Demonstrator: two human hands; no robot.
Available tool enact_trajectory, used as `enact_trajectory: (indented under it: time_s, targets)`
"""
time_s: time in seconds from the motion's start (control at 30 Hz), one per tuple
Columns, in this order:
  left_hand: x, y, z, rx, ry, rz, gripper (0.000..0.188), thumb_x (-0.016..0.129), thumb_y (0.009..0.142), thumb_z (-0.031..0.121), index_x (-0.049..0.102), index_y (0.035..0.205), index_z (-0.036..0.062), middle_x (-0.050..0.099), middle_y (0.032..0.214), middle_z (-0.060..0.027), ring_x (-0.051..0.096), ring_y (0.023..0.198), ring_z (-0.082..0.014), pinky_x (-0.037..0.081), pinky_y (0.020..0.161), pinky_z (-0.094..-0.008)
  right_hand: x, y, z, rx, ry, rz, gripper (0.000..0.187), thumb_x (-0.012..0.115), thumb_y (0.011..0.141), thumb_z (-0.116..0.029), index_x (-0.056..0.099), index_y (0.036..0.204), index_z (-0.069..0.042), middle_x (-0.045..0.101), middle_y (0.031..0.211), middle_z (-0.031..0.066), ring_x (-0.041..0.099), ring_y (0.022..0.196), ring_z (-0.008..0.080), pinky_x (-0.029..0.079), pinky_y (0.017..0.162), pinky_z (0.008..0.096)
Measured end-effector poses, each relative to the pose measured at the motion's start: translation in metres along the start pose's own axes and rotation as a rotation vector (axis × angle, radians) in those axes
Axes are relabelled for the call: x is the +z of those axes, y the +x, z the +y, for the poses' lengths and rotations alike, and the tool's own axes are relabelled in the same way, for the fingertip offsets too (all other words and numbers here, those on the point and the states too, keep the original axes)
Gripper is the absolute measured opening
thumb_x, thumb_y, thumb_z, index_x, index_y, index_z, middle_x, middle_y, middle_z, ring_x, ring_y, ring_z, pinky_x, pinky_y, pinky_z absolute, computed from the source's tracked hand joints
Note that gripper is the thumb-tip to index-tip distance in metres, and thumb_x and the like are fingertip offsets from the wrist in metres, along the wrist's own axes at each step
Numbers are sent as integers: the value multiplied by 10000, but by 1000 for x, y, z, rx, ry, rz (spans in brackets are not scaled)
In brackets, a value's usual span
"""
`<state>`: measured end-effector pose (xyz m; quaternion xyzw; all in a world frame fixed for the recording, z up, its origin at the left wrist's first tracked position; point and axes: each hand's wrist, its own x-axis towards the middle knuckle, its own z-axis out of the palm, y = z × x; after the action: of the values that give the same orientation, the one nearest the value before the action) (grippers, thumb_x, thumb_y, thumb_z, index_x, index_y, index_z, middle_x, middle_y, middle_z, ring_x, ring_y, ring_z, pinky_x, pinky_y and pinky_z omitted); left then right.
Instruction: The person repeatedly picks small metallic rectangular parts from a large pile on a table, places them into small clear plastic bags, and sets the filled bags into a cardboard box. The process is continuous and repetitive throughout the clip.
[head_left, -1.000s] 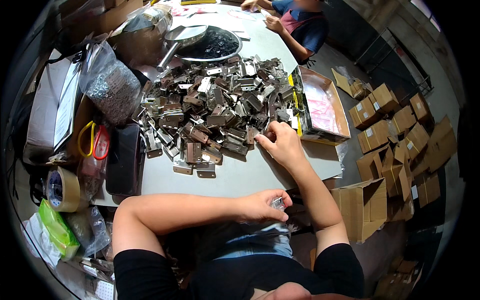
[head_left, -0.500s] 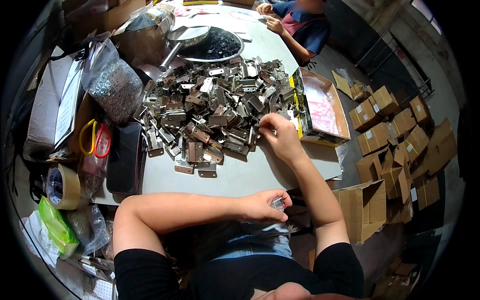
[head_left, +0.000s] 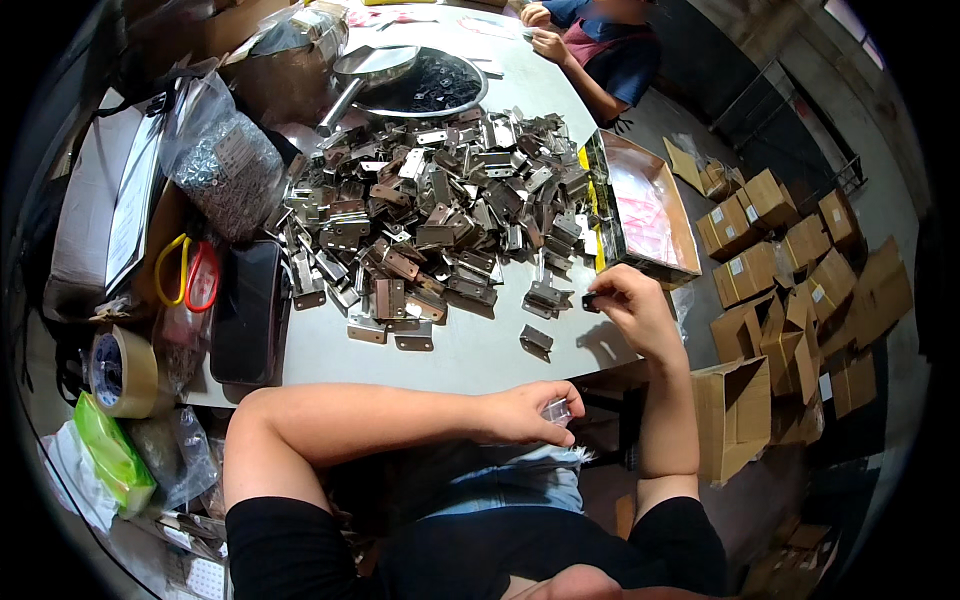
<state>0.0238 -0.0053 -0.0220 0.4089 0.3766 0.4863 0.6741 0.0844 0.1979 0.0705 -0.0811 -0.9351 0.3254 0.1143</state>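
A heap of metal hinges (head_left: pixel 430 215) is spread over the white table (head_left: pixel 470 355). My right hand (head_left: pixel 640 312) is over the table's right edge, thumb and fingers pinched on a small black piece (head_left: pixel 590 301) whose exact kind I cannot make out. Just left of it, a few hinges (head_left: pixel 547 298) lie apart from the heap, and a single hinge (head_left: pixel 536 341) rests nearer to me. Held close to my body, my left hand (head_left: pixel 525 411) is curled round a clear plastic bag (head_left: pixel 557 411); its contents, if any, are hidden.
A box of pink-and-white packets (head_left: pixel 640 205) stands right of the heap. Behind it are a metal bowl of black parts (head_left: pixel 430 90) and a pan (head_left: pixel 375 65). Scissors (head_left: pixel 188 272), a black case (head_left: pixel 247 315) and tape (head_left: pixel 124 372) lie left. Across the table, a person (head_left: pixel 610 55) works; cartons (head_left: pixel 765 240) cover the floor.
My right hand has moved from the heap's edge rightward and nearer to me, and the black piece now shows in its fingers. A few hinges have come away from the heap. My left hand stays put.
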Motion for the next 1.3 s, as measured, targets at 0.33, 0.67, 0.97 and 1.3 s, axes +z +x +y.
enact_trajectory:
  time_s: [0.33, 0.67, 0.97, 1.3]
  targets:
    - [0, 1, -2, 84, 61, 17, 373, 759, 815, 185, 524, 1090, 91, 531, 889, 1, 482, 761, -84, 402, 602, -235, 22, 17, -5, 31, -78, -23, 260, 641, 847, -127, 659, 1052, 31, 639, 878, 142, 633, 770, 233, 501, 708, 322]
    - [0, -2, 6, 66, 62, 16, 362, 767, 802, 157, 533, 1065, 75, 536, 897, -4, 491, 831, -97, 434, 719, -250, 35, -3, -15, -113, -340, -5, 107, 684, 795, -87, 637, 851, -9, 577, 820, 140, 588, 765, 328, 482, 689, 395]
    - [3, -6, 8, -3, 22, 1, 365, 752, 834, 164, 535, 1116, 84, 524, 906, 20, 485, 847, -77, 437, 730, -243, 11, -62, -7, -14, -212, 10, 191, 681, 803, -3, 687, 994, -14, 577, 816, 120, 606, 730, 268, 478, 639, 320]
    - [0, -4, 10, 3, 24, -17, 370, 749, 841, 162, 526, 1124, 77, 511, 904, 23, 482, 832, -69, 426, 700, -224, 22, -44, 4, 158, -110, -35, 227, 684, 803, -131, 697, 984, 5, 607, 829, 151, 604, 759, 277, 488, 719, 343]
